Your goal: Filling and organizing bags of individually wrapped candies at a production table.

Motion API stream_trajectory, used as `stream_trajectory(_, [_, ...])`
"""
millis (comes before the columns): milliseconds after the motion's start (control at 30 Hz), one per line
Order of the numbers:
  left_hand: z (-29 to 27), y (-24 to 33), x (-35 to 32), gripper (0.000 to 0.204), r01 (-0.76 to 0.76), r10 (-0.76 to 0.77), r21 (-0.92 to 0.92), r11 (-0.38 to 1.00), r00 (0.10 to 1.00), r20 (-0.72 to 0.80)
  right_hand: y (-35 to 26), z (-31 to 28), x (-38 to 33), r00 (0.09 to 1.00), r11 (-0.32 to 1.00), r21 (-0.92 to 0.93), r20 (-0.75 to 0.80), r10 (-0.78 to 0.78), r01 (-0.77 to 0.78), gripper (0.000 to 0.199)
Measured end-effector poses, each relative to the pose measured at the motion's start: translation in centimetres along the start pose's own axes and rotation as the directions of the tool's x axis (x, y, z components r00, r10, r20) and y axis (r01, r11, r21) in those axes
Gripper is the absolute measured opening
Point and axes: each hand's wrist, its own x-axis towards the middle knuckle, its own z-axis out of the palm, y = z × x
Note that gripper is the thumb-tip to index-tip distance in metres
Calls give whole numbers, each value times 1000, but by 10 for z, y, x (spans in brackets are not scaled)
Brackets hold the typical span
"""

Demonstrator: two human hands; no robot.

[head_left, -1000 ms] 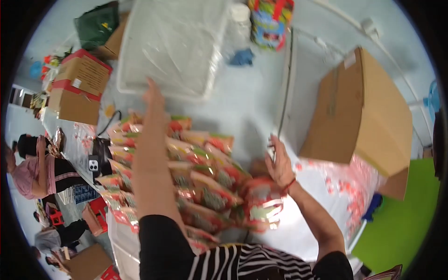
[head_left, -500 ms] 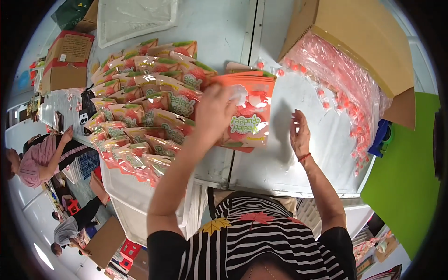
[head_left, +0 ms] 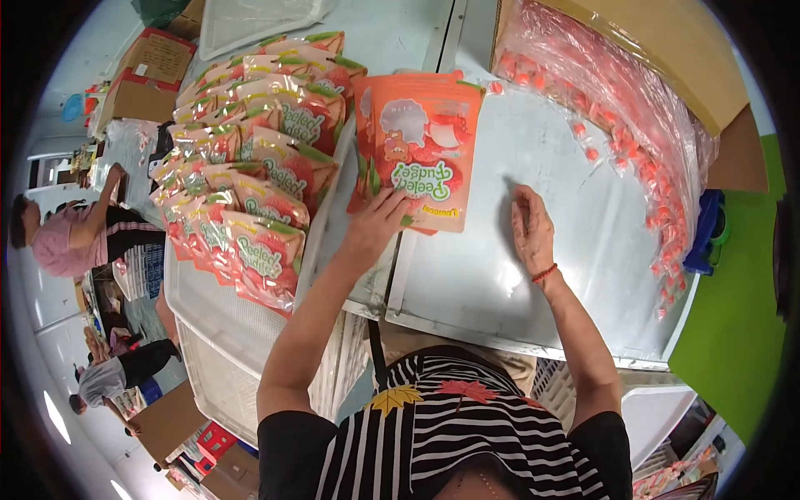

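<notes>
A stack of flat red-orange candy pouches [head_left: 429, 137] lies on the table in front of me, each with a clear window and green lettering. On the lower left part of its top pouch rest the fingertips of my left hand [head_left: 377, 223], lying over the printed face. To the right of the stack, my right hand [head_left: 532, 232] hovers over the bare tabletop, fingers loosely extended and nothing held. Several filled pouches [head_left: 279, 175] stand packed in overlapping rows on the left, in a white tray [head_left: 321, 217].
A cardboard box [head_left: 700, 62] lined with pink plastic stands far right, with wrapped red candies [head_left: 621, 142] spilled along its edge. Another white tray [head_left: 250, 25] is at the far left. A blue tape dispenser [head_left: 707, 233] sits at the right edge. Other people [head_left: 71, 237] work at left.
The view has shifted, with the filled pouches and box appearing displaced. My left hand, blurred over the pouch stack before, now rests at its lower edge. My right hand stays beside the stack.
</notes>
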Motion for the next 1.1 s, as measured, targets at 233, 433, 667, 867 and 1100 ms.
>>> stream_trajectory(233, [10,1,7,30,-207,249,243,948,955,-160,13,4,-25,963,960,-98,-48,-266,261,27])
stream_trajectory(433, [25,-9,6,17,-160,208,295,942,968,-139,12,8,-58,935,940,-112,-121,-334,321,29])
stream_trajectory(667, [1,-11,23,23,-66,68,-46,997,997,36,15,-7,-90,922,929,-142,-142,-360,341,25])
stream_trajectory(867, [2,98,21,25,9,-103,-305,952,950,-294,-36,-11,-124,913,925,86,-220,-344,369,33])
stream_trajectory(1100, [12,166,1,29,121,-175,-549,827,983,-46,-25,-24,-122,795,812,-283,-204,-571,510,32])
